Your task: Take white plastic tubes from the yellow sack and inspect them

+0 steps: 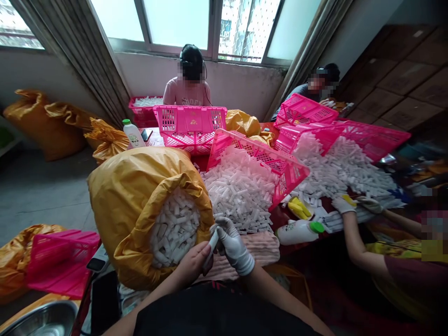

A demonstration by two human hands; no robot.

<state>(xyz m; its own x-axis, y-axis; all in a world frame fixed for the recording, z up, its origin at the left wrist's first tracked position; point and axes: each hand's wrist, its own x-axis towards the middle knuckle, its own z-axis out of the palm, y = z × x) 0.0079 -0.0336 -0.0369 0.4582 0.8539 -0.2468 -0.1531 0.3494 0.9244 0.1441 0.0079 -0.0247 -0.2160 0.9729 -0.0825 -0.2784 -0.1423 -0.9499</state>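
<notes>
Bare, my left hand (196,262) is closed on a small white tube-like piece (213,241), held upright and slightly tilted. My right hand (235,249), in a white glove, has its fingers bent and pinched at the upper end of the same piece. Just left of them, a yellow sack (140,182) lies open toward me, full of similar small white pieces (175,228). Behind my hands is a heap of white pieces (241,191), spilling from a tipped pink basket (290,175). A striped pink towel (262,247) lies under and beside my right hand.
A green-capped bottle (297,232) and a dish of yellow pieces (300,207) stand to the right. Near them are a co-worker's gloved hands (345,204). Two people sit across the table. A pink crate (63,261) and a metal bowl (45,319) are at left.
</notes>
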